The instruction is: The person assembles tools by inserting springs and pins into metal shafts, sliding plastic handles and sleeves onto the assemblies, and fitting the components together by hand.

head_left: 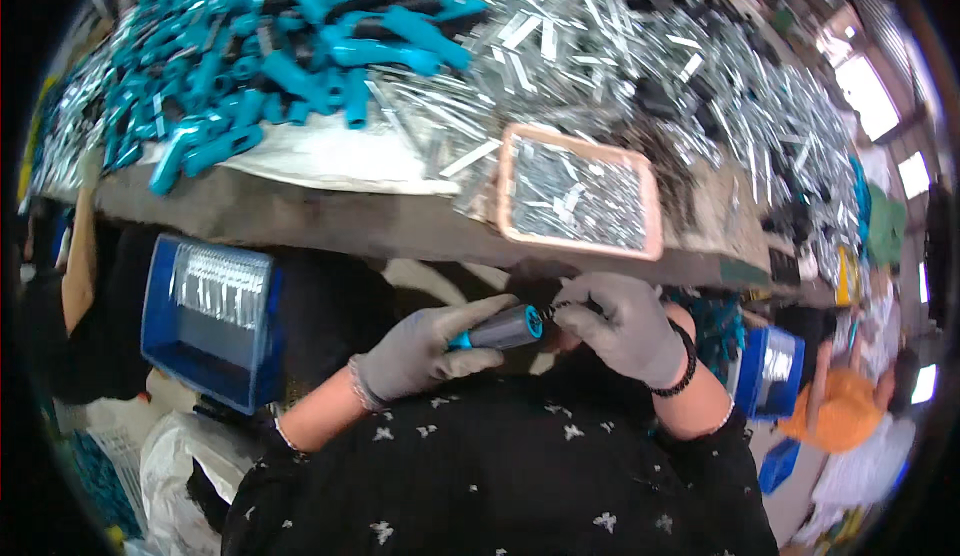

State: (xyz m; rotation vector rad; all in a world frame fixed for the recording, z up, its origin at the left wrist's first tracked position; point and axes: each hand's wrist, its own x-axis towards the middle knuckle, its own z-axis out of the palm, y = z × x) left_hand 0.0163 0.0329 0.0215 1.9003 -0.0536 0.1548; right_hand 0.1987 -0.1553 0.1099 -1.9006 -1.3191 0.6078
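Note:
In front of my black, white-patterned top, my gloved left hand [430, 351] is wrapped round a teal and dark grey tool handle [503, 329]. The handle lies nearly level, its teal end toward my right. At that end my gloved right hand [627, 328] pinches a thin dark piece [551, 310], which meets or nearly meets the handle; its kind is too small to make out. Beyond both hands, at the bench edge, sits a pink tray [507, 188] filled with small shiny metal parts [580, 194].
Teal handles [330, 36] pile up at the far left of the bench [270, 218], with loose metal strips [560, 36] to their right. A blue bin [215, 361] with metal pieces stands at my left, another blue bin [775, 371] at right. A co-worker's arm [80, 256] shows far left.

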